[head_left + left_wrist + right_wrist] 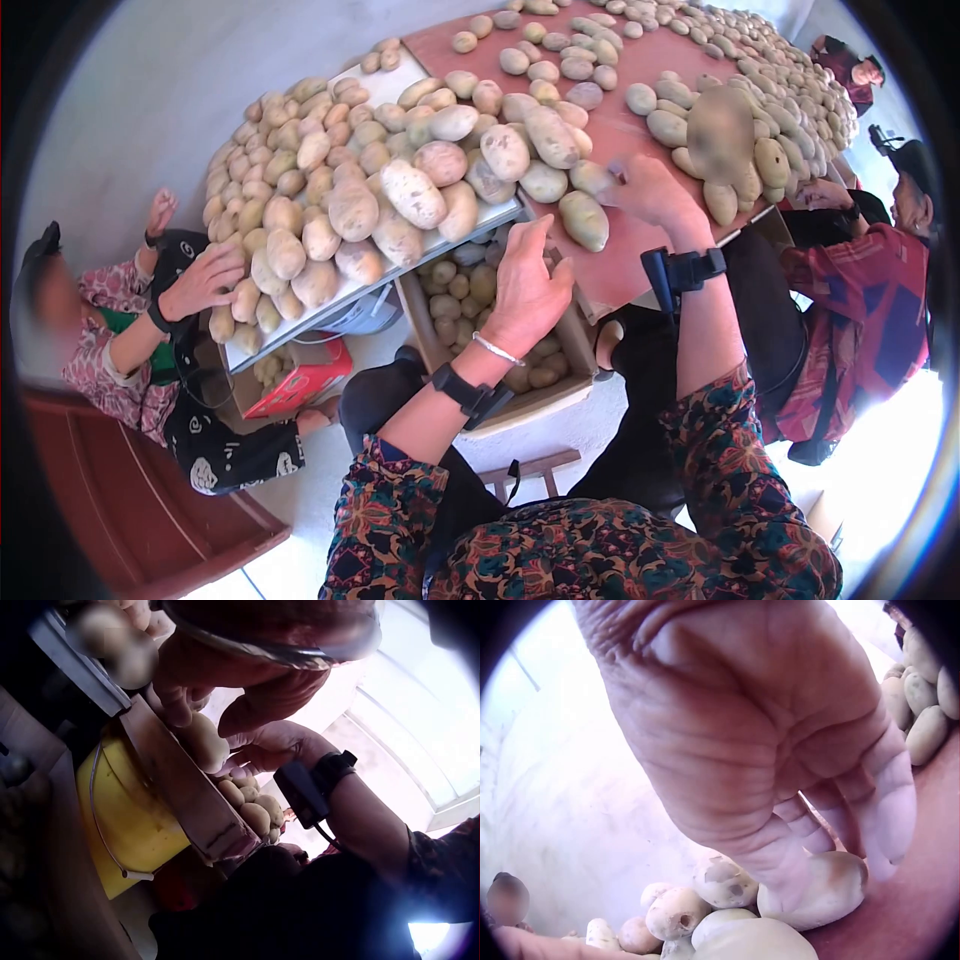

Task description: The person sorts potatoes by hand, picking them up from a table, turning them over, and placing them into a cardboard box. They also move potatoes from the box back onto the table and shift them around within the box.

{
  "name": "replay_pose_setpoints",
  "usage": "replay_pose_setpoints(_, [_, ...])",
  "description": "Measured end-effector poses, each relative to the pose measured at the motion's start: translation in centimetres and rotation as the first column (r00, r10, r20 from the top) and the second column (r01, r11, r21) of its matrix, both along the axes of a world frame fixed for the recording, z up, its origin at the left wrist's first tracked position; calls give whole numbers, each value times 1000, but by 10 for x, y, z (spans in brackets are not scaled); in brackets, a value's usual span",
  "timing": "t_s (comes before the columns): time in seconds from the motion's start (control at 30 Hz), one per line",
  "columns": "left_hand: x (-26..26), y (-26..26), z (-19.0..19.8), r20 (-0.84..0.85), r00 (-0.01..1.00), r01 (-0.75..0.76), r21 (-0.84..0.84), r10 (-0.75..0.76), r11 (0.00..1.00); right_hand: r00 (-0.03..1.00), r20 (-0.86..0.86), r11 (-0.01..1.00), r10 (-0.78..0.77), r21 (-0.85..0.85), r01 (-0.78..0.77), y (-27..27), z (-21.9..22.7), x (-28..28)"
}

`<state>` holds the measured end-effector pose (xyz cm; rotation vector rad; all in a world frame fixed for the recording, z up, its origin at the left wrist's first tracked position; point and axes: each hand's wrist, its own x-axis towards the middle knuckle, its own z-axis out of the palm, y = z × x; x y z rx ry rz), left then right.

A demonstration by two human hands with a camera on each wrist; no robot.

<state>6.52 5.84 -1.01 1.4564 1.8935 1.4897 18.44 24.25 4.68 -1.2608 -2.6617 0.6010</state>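
Observation:
My right hand (655, 195) reaches over the red tabletop and pinches a pale potato (821, 892) between thumb and fingers. Just in front of that hand, a larger oval potato (583, 221) lies near the table's edge. My left hand (527, 290) hangs above a cardboard box (577, 340) of potatoes, its thumb and fingers spread apart and holding nothing. Seen from the left wrist, the left hand (240, 675) and the right hand (277, 742) are on either side of a potato (201, 742).
A big heap of potatoes (350, 210) covers the white board (395, 275) at left; more potatoes (790, 110) lie on the red tabletop (450, 45). A person (120, 320) sits at left, another person (865, 290) at right. Below stand a red box (300, 385) and a yellow bucket (124, 817).

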Motion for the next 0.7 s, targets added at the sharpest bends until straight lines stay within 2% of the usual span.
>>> replay_pose_setpoints(0.07, [-1,0,0,72,997,20,-12,-19,1000,1000,9,1000,-19,10,19,6,-4,2])
replay_pose_setpoints(0.1, [-6,-2,2,50,999,17,-53,-15,998,1000,16,993,5,114,-7,11,-12,3])
replay_pose_setpoints(0.13, [-9,-4,3,52,999,5,-69,-1,998,999,36,995,-12,95,8,16,-19,4])
replay_pose_setpoints(0.2, [-21,-5,0,-31,999,-30,-140,26,990,986,-166,954,-8,293,57,17,-29,6])
replay_pose_setpoints(0.27, [-36,-12,-5,-26,1000,8,-168,-13,986,949,-313,984,20,174,37,12,-26,5])
replay_pose_setpoints(0.3, [-42,-15,-5,2,1000,16,-209,-16,978,982,-185,957,25,288,30,-4,-5,5])
replay_pose_setpoints(0.33, [-48,-17,-8,69,996,70,-189,-58,980,969,-245,861,18,496,109,-19,0,9])
replay_pose_setpoints(0.37, [-53,-18,-10,38,997,67,-197,-61,978,997,0,752,-77,657,58,-6,-12,-2])
replay_pose_setpoints(0.4, [-51,-26,1,19,999,34,-220,-31,975,1000,-13,911,24,413,-17,7,-19,-8])
replay_pose_setpoints(0.43, [-55,-30,-1,-108,994,-8,-221,-16,975,990,-61,972,-131,189,140,-8,0,-10])
replay_pose_setpoints(0.47, [-53,-32,5,-154,988,-16,-237,-22,971,968,-126,968,-219,97,232,-10,-1,-11])
replay_pose_setpoints(0.5, [-50,-34,13,-49,999,-19,-275,5,961,961,-117,960,-251,95,262,-13,4,-11])
replay_pose_setpoints(0.6, [-47,-33,29,-51,998,-44,-316,29,948,957,-99,958,-274,56,280,-13,10,-13])
replay_pose_setpoints(0.7, [-46,-30,28,0,999,-40,-339,43,940,956,-97,960,-275,30,279,-12,8,-12])
